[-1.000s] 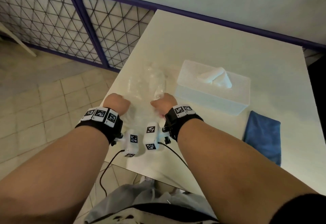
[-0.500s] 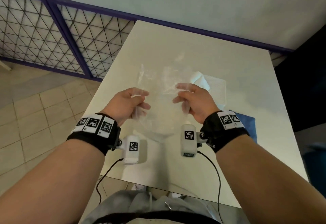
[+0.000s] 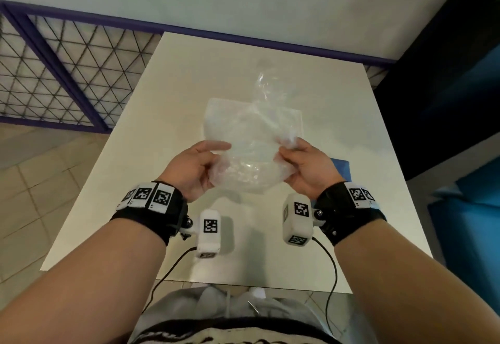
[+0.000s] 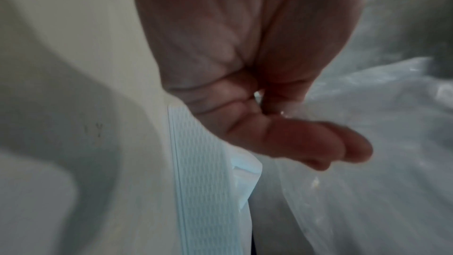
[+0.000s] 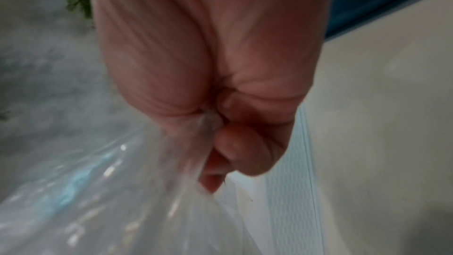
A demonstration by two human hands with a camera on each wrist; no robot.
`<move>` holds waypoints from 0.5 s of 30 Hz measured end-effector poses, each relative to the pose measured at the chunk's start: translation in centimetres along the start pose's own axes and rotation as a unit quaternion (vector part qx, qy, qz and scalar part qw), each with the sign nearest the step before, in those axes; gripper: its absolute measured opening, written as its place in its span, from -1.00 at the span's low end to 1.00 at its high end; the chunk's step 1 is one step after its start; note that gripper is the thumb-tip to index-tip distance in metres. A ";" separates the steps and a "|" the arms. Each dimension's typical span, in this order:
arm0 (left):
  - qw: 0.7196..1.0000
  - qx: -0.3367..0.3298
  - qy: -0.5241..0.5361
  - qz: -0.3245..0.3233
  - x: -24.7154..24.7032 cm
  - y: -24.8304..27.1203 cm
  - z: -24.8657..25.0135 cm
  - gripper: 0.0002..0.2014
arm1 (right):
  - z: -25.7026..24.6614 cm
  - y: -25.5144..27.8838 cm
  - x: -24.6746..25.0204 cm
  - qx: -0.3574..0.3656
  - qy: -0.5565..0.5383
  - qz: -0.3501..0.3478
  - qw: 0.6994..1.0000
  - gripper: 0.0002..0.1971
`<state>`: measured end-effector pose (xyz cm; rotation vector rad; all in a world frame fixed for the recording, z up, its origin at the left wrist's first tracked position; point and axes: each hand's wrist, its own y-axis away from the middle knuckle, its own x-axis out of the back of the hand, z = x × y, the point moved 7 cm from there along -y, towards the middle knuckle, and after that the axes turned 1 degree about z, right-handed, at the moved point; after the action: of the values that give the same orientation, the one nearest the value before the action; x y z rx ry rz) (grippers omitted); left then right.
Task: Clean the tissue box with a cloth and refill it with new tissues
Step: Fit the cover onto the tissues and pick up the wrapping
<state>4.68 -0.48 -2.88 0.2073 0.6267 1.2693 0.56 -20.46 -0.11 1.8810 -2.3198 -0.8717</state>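
Dim, flat light is seen throughout. Soft shadows are cast on the white rectangular bench [image 3: 338,127] beneath the wrists. Both wrist views are blurred; straight lines are bowed at the head view's edges.

Two bare hands, left [image 3: 193,169] and right [image 3: 307,166], one crinkled clear plastic bag [image 3: 251,154], one white textured tissue box [image 3: 216,116], one blue cloth [image 3: 341,165], one white table [image 3: 365,170].

A clear, crinkled plastic wrapper [image 3: 251,165] is held up above the table, stretched between two hands. Behind it, the white tissue box [image 3: 216,116] sits flat on the tabletop, seen mostly through the plastic. A blue cloth [image 3: 341,165] lies just right of the box, largely hidden.
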 end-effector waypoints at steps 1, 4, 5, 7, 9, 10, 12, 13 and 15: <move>1.000 0.004 0.019 -0.005 -0.5 0.1 -0.1 -0.65 | 0.0 0.2 0.2 -0.008 -0.034 0.001 0.999 -0.70; 1.000 0.008 0.018 -0.009 -1.0 0.2 -0.3 -0.64 | 0.2 0.7 0.7 -0.044 -0.117 -0.016 0.992 -0.66; 1.000 0.010 0.008 -0.006 -1.0 0.2 -0.3 -0.55 | 0.3 0.9 0.8 -0.058 -0.137 -0.024 0.989 -0.71; 1.000 0.003 -0.015 0.002 -0.8 0.3 -0.2 -0.43 | 0.6 1.2 1.1 -0.100 -0.143 -0.027 0.984 -0.53; 0.999 -0.012 -0.044 0.003 -1.0 0.4 0.2 -0.39 | 0.9 1.3 1.5 -0.117 -0.078 -0.016 0.990 -0.46; 0.999 -0.018 -0.051 0.003 -1.1 0.5 0.3 -0.40 | 0.7 1.4 1.3 -0.107 -0.036 -0.025 0.993 -0.58; 1.000 -0.013 -0.015 -0.002 -1.2 0.7 0.4 -0.49 | 0.4 1.2 1.5 -0.081 0.010 -0.016 0.997 -0.76; 1.000 -0.003 0.018 -0.017 -1.4 0.8 0.3 -0.57 | 0.2 1.3 1.5 -0.072 0.017 -0.008 0.997 -0.80; 0.996 0.024 0.074 -0.053 -1.7 0.8 0.2 -0.72 | -0.1 0.9 2.0 -0.051 0.040 0.004 0.998 -0.76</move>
<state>3.83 -1.84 -1.81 0.1183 0.7859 1.1748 -0.76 -22.28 -0.23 1.8308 -2.1903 -0.8793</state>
